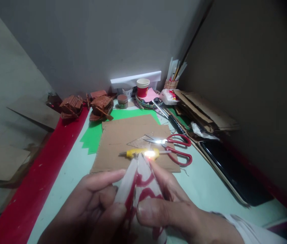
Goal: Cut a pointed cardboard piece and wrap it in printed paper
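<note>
Between my two hands, in the lower middle, is a white card piece with red markings (147, 178), coming to a point at its far end. It looks folded, or made of two panels; I cannot tell which. My left hand (90, 200) pinches the narrow left panel between thumb and fingers. My right hand (176, 210) presses its thumb on the wider right panel, fingers behind. Just beyond the tip lies a yellow-handled tool (132, 153) with thin metal ends. Red-handled scissors (177, 139) lie partly spread beside it. Both rest on a brown cardboard sheet (115, 135) bearing a drawn triangle.
Green sheets (91, 137) lie under the cardboard. A black phone (235, 173) is at the right, near a black-handled tool (176, 124) and stacked cardboard (204, 110). At the back stand a red cup (142, 89), a small jar (122, 101) and brown model pieces (101, 105).
</note>
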The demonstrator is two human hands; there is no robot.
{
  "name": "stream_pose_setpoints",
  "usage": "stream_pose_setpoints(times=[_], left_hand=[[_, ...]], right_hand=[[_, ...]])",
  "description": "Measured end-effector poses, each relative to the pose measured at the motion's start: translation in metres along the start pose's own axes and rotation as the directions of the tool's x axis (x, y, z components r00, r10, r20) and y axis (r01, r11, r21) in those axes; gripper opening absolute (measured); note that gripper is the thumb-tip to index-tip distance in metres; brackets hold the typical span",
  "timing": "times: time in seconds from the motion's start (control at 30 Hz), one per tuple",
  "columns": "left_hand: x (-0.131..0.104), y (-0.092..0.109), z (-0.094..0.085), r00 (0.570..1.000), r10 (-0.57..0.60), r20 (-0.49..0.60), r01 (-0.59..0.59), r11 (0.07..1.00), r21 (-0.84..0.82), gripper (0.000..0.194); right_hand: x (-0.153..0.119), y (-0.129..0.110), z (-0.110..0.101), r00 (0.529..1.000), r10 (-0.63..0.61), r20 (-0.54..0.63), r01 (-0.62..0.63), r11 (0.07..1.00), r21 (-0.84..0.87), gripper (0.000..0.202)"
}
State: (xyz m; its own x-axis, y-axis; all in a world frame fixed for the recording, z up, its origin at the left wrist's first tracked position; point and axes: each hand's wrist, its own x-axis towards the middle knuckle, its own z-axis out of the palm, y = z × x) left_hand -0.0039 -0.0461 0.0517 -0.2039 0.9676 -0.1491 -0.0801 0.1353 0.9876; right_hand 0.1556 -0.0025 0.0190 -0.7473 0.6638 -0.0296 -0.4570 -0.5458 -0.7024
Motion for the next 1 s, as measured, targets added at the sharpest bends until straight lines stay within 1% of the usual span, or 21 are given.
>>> stream_pose_setpoints(times=[0.07,0.13,0.2,0.27,0.33,0.43,0.57,0.67,0.73,0.8,0.87,0.93,1.0], left_hand=[[-0.002,0.0,0.002,0.999,0.049,0.01,-0.049,0.999,0.013,0.021],[-0.003,0.002,0.003,0.997,0.056,0.043,-0.055,0.998,-0.026,0.022],[-0.005,0.009,0.006,0.996,0.059,0.061,-0.053,0.993,-0.101,0.022],[-0.007,0.018,0.009,0.997,0.062,0.048,-0.055,0.989,-0.136,0.021],[-0.008,0.028,0.011,0.996,0.081,0.03,-0.075,0.987,-0.144,0.02],[-0.008,0.038,0.014,0.991,0.13,0.026,-0.124,0.981,-0.152,0.019],[-0.004,0.042,0.018,0.986,0.159,0.05,-0.151,0.977,-0.148,0.023],[-0.004,0.048,0.026,0.975,0.212,0.06,-0.2,0.966,-0.165,0.024],[-0.004,0.055,0.033,0.955,0.291,0.058,-0.28,0.949,-0.145,0.022],[-0.005,0.061,0.04,0.93,0.366,0.043,-0.359,0.926,-0.112,0.024],[-0.002,0.063,0.047,0.906,0.423,0.024,-0.421,0.904,-0.078,0.023],[0.003,0.062,0.053,0.872,0.489,0.006,-0.488,0.872,-0.048,0.017],[0.009,0.058,0.058,0.827,0.562,-0.025,-0.562,0.827,0.0,0.013]], right_hand=[[0.0,-0.003,0.003,0.999,-0.027,0.027,0.026,0.999,0.024,0.029],[-0.001,-0.007,0.009,0.999,-0.05,0.009,0.05,0.999,0.016,0.03],[-0.001,-0.014,0.015,0.998,-0.065,-0.022,0.065,0.998,-0.006,0.027],[-0.002,-0.02,0.021,0.996,-0.082,-0.03,0.081,0.996,-0.041,0.024],[-0.001,-0.026,0.025,0.994,-0.107,0.006,0.108,0.992,-0.062,0.024],[-0.001,-0.033,0.027,0.988,-0.138,0.07,0.143,0.987,-0.079,0.034],[-0.005,-0.049,0.031,0.989,-0.146,0.022,0.148,0.974,-0.169,0.044],[-0.013,-0.067,0.04,0.994,-0.106,-0.041,0.096,0.975,-0.202,0.044],[-0.018,-0.078,0.048,0.994,-0.1,-0.043,0.09,0.978,-0.188,0.043],[-0.022,-0.087,0.052,0.991,-0.136,-0.01,0.131,0.972,-0.194,0.04],[-0.025,-0.093,0.053,0.983,-0.182,-0.001,0.175,0.951,-0.254,0.037],[-0.028,-0.097,0.051,0.98,-0.191,-0.052,0.161,0.922,-0.353,0.035],[-0.03,-0.099,0.048,0.963,-0.233,-0.138,0.143,0.869,-0.474,0.033]])
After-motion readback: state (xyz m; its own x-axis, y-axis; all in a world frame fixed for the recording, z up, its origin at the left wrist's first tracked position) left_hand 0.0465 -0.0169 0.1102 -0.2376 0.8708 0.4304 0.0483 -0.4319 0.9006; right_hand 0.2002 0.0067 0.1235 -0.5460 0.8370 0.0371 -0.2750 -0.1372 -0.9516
